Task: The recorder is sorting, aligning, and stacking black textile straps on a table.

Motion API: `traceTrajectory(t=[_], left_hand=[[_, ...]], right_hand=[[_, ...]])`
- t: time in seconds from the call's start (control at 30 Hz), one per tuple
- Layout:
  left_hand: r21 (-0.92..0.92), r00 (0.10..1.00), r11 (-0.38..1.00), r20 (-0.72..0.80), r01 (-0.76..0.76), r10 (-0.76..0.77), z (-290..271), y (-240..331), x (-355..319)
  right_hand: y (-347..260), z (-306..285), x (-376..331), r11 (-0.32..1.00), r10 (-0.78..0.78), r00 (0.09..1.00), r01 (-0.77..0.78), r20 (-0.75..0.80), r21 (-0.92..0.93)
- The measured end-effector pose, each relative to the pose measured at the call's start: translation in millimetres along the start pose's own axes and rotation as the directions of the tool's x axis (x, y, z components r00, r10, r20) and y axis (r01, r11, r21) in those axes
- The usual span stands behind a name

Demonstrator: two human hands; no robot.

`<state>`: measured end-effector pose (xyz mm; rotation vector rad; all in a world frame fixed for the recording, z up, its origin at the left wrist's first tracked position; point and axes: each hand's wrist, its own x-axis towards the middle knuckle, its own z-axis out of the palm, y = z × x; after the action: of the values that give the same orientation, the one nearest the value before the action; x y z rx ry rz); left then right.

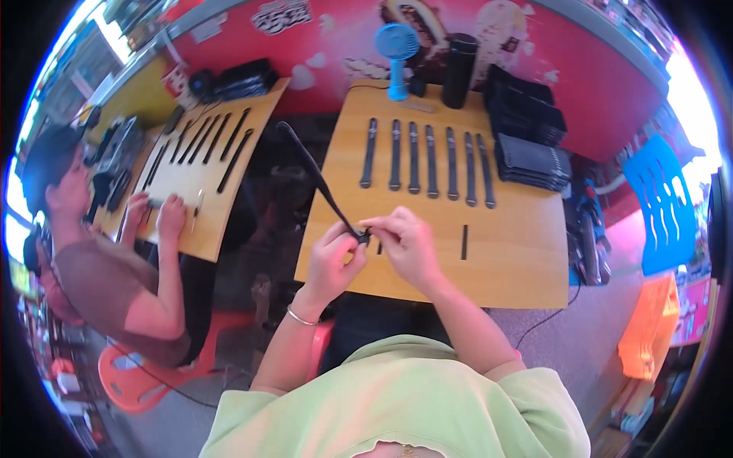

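Wooden surface (519,267), head view: seven dark straps (427,160) in a row beyond my hands. My left hand (332,259) and right hand (405,244) pinch one black strap (317,175) at its near end, just above the surface's front edge; short black piece (464,242) right of them.

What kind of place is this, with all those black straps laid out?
Probably a small assembly workshop: black straps lie in a row on a wooden table, stacks of dark trays sit beside them, and a co-worker works nearby.
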<state>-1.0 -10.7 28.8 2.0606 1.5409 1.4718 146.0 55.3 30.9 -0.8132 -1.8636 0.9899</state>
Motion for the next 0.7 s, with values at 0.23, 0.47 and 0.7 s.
traceTrajectory(t=[0.23,0.47,0.7], left_hand=[[-0.112,0.991,0.993,0.132,0.046,-0.031,-19.3,5.0,-11.7],[-0.336,0.895,0.838,0.287,0.429,-0.343,-16.5,-10.7,-45.9],[-0.880,0.757,0.246,0.172,0.405,-0.630,0.3,-7.8,-42.0]], right_hand=[[-9.0,-8.4,37.9,0.942,-0.246,0.964,0.213,-0.102,-0.260],[-30.9,-23.6,45.3,0.863,-0.325,0.940,0.340,0.105,-0.373],[-55.4,-7.8,6.7,0.829,-0.292,0.925,0.372,0.244,-0.417]])
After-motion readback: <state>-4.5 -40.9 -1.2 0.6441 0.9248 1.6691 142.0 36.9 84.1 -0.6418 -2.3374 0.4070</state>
